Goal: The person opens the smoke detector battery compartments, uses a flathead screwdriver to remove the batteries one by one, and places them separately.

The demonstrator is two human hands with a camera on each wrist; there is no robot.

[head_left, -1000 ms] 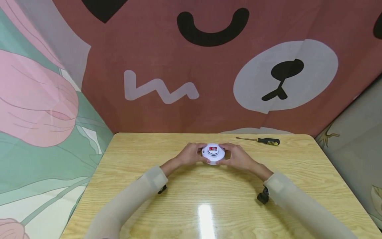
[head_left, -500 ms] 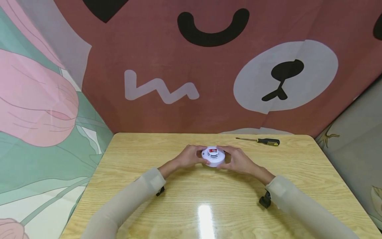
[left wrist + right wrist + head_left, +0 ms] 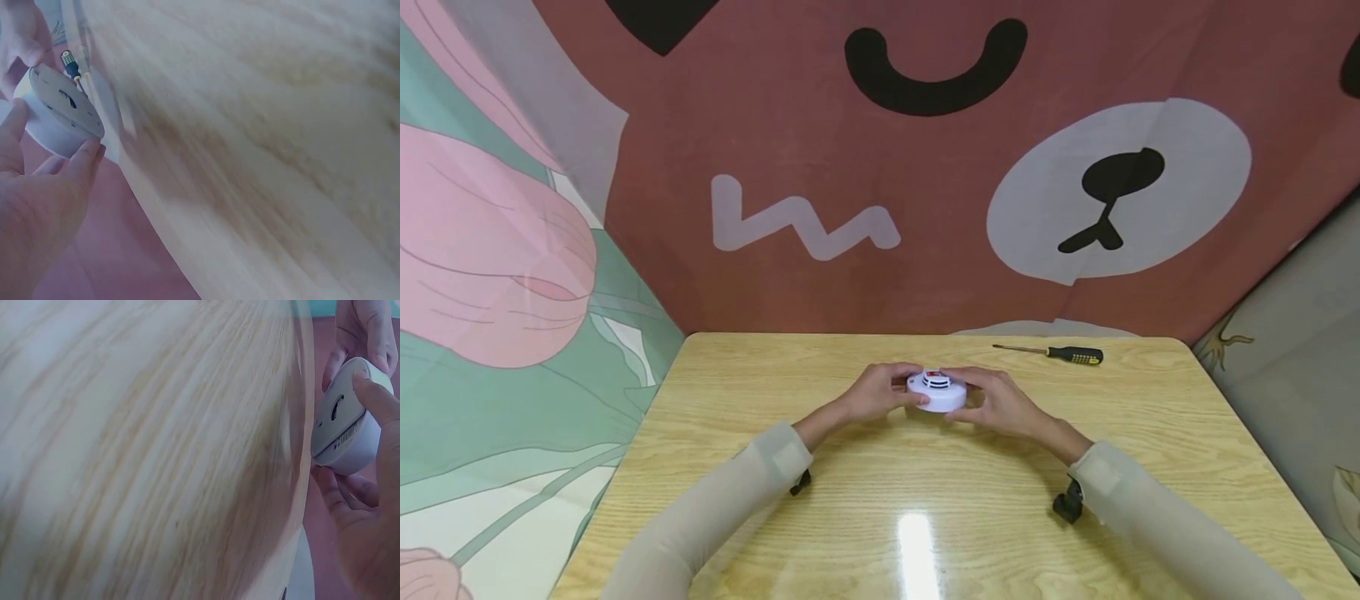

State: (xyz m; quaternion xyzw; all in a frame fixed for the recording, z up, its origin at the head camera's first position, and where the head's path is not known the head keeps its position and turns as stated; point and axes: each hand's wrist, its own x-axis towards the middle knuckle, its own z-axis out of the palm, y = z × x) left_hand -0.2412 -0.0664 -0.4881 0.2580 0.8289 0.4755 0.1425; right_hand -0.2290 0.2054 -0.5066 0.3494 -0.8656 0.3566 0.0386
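Seemingly wooden table [image 3: 775, 367], cartoon backdrop [image 3: 820, 150].

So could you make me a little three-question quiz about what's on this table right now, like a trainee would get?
1. True or false: both hands grip the white smoke detector.
2. Which tool lies on the wooden table? A hammer, B screwdriver, C pliers.
3. Which hand is nearer the screwdriver?

Key
1. True: left hand and right hand hold it from either side.
2. B.
3. The right hand.
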